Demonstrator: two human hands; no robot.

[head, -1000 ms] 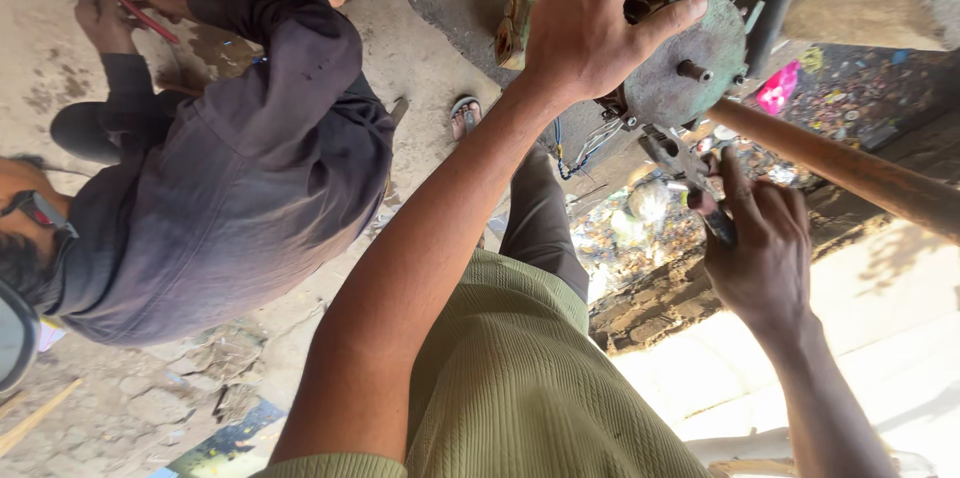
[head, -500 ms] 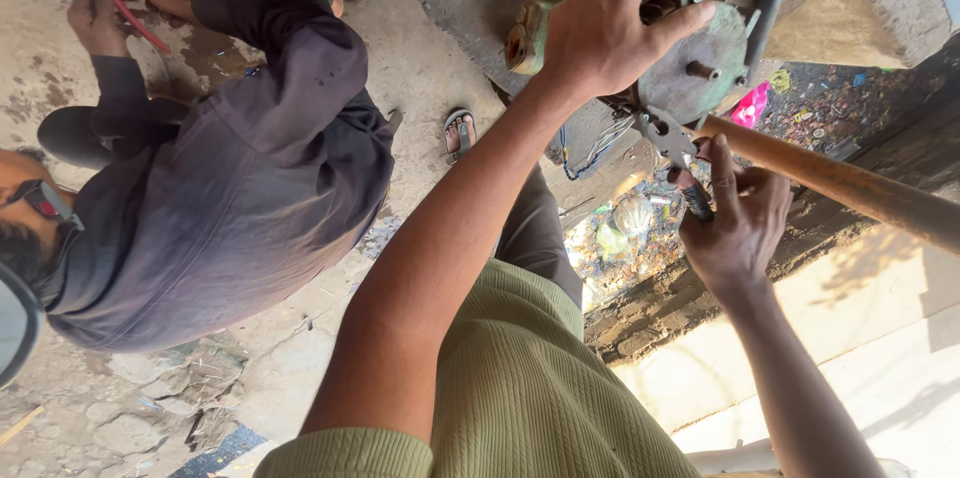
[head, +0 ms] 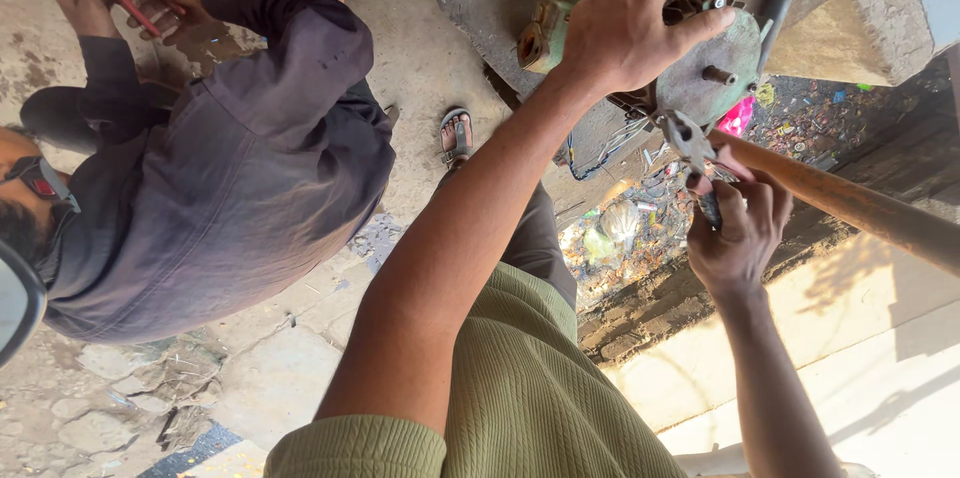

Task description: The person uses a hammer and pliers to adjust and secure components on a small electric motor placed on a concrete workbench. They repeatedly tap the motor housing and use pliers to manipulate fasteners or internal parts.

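Left hand (head: 625, 28) clamps one green pump (head: 700, 73) against the concrete; right hand (head: 740, 228) grips one pair of pliers (head: 692, 143) just below it. One co-worker (head: 230, 168) crouches alongside.

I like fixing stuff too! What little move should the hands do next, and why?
Probably squeeze and turn the pliers. The right hand holds them with their tip at the lower edge of the green pump, and the left hand already grips the pump from above, so it seems steadied.
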